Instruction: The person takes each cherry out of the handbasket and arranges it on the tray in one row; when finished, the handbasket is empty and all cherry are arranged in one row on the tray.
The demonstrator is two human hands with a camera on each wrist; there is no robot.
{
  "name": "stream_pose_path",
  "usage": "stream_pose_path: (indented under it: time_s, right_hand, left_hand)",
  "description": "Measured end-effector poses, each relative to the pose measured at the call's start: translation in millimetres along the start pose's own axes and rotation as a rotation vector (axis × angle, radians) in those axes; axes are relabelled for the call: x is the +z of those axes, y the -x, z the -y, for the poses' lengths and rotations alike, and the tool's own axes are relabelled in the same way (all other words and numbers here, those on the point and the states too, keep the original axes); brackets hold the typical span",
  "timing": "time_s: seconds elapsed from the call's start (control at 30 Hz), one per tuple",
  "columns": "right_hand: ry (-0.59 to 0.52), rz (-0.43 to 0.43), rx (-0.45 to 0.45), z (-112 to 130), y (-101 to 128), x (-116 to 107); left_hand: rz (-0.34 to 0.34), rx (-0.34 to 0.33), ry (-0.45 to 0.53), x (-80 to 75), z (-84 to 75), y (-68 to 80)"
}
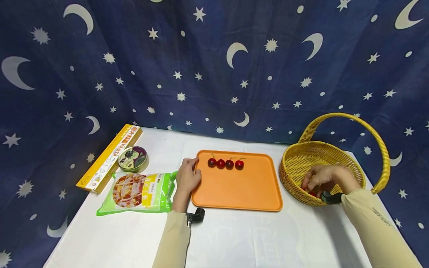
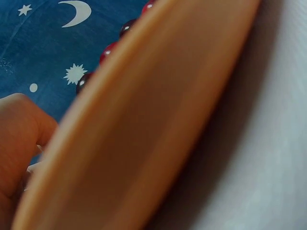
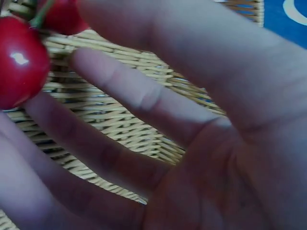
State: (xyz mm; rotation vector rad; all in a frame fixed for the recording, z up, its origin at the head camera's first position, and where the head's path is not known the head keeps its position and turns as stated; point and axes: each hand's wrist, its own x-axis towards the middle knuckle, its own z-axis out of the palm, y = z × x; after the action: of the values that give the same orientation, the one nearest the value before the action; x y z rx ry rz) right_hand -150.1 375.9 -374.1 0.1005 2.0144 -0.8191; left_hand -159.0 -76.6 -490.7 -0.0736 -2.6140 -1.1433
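Observation:
An orange tray (image 1: 236, 186) lies on the table, with several dark red cherries (image 1: 229, 164) in a row near its far left edge. My left hand (image 1: 187, 176) holds the tray's left rim, thumb at the inner side. In the left wrist view, the tray wall (image 2: 139, 110) hides most of that hand (image 2: 19, 143). My right hand (image 1: 326, 178) reaches inside a yellow wicker basket (image 1: 299, 158). Its fingers spread loosely around red cherries in the right wrist view. One cherry (image 3: 21, 62) is at the left, another (image 3: 64, 17) by the thumb tip.
Left of the tray lies a green-edged food bag (image 1: 140, 191). Behind it are a round tin (image 1: 133, 159) and a long yellow pasta box (image 1: 110, 158). The basket's tall arched handle (image 1: 382, 149) rises beside my right forearm. A dark blue moon-and-star cloth (image 1: 214, 74) hangs behind.

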Motion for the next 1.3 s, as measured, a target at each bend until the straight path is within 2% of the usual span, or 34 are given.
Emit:
stream_pose_path:
  time_s: [0.07, 0.13, 0.37, 0.47, 0.63, 0.87, 1.07, 1.3]
  right_hand:
    - [-0.064, 0.056, 0.0, -3, -4, 1]
    - [-0.075, 0.079, -0.004, -5, -7, 2]
    - [-0.079, 0.08, -0.019, -5, -8, 1]
    - [-0.054, 0.014, -0.051, -4, -6, 0]
    - [-0.003, -0.185, -0.128, 4, -1, -6]
    - [-0.117, -0.38, -0.278, 8, -4, -13]
    - [-0.168, -0.45, -0.349, 13, -5, -12]
    - [-0.2, -0.526, -0.449, 38, -6, -4]
  left_hand:
    - [0.002, -0.001, 0.005, 0.7, 0.9, 0.3]
    - [0.003, 0.001, 0.008, 1.6, 2.0, 0.3]
    - [0.002, -0.003, 0.002, 2.9, 3.4, -0.1]
    - [0.005, -0.006, 0.003, 2.5, 2.7, 0.3]
    - [0.003, -0.002, 0.006, 2.0, 2.7, 0.1]
    - [0.001, 0.003, 0.005, 2.2, 4.3, -0.6]
    - [0.0, 0.007, -0.001, 2.0, 5.0, -0.8]
    - [-0.002, 0.003, 0.005, 2.5, 5.7, -1.8]
